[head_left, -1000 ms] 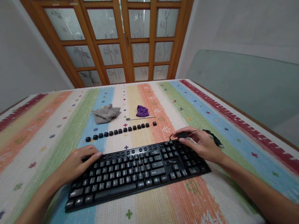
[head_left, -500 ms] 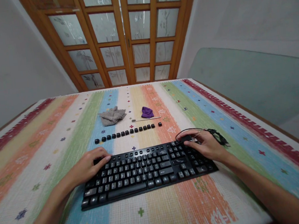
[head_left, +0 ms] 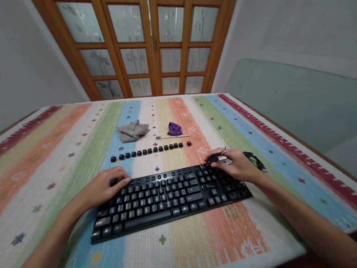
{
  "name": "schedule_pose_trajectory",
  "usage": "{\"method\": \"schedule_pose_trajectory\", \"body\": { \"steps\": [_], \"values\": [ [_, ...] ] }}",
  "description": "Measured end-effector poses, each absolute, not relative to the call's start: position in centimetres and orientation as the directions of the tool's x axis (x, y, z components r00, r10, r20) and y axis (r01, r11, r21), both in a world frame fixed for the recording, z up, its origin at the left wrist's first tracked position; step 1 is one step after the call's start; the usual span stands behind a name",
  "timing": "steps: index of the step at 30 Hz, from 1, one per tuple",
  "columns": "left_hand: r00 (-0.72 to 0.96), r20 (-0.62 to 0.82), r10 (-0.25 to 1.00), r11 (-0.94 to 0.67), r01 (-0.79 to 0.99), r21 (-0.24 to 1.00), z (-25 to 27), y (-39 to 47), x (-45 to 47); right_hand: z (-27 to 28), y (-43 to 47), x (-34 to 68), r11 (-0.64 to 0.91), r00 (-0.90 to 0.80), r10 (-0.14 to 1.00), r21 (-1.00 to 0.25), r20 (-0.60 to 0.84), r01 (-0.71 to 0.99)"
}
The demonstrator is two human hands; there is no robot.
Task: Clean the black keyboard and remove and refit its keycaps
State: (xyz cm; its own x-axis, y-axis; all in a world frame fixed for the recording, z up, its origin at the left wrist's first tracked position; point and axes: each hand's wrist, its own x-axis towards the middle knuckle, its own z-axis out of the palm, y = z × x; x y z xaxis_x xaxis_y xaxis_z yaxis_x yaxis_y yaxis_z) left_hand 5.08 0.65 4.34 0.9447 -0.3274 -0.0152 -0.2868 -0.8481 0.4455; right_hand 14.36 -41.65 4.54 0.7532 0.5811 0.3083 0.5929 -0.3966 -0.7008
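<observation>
A black keyboard (head_left: 159, 201) lies slightly askew before me, its uppermost row showing small bare square sockets instead of keycaps. My left hand (head_left: 115, 184) is closed on its far left corner, thumb on top and the other fingers curled behind the edge. Above the number pad, my right hand (head_left: 233, 164) pinches a small black piece (head_left: 213, 159) between thumb and fingers; thin wire shows by the fingers, and its exact kind is unclear. Behind the keyboard, several loose black keycaps (head_left: 150, 151) form a line. The bundled cable (head_left: 255, 160) rests right of my right hand.
Beyond the keycaps lie a grey cloth (head_left: 133, 131), a crumpled purple cloth (head_left: 174, 129) and a thin brush (head_left: 173, 136). A striped tablecloth (head_left: 62, 204) covers the table. Wooden glazed doors (head_left: 154, 60) stand behind it, with a pale green panel (head_left: 287, 85) along the right.
My right hand has moved slightly left with the small black piece. The keyboard and both hands sit a little higher and further left in view, as the camera has shifted. My left hand keeps its grip.
</observation>
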Motion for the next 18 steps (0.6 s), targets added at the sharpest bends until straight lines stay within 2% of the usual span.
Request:
{"method": "schedule_pose_trajectory", "body": {
  "steps": [5,12,18],
  "values": [
    [0.945,-0.01,-0.326,-0.846,-0.287,0.45,4.2,0.5,5.2,5.1,-41.1,14.6,-0.403,0.723,0.614,-0.662,0.317,0.632],
    [0.943,0.048,-0.33,-0.853,-0.32,0.413,4.9,-2.4,4.0,3.9,-41.6,14.6,-0.378,0.778,0.532,-0.729,0.333,0.571],
    [0.865,0.042,-0.501,-0.809,-0.485,0.331,4.8,-7.1,1.6,2.9,-41.7,14.8,-0.323,0.818,0.496,-0.813,0.29,0.484]
  ]
}}
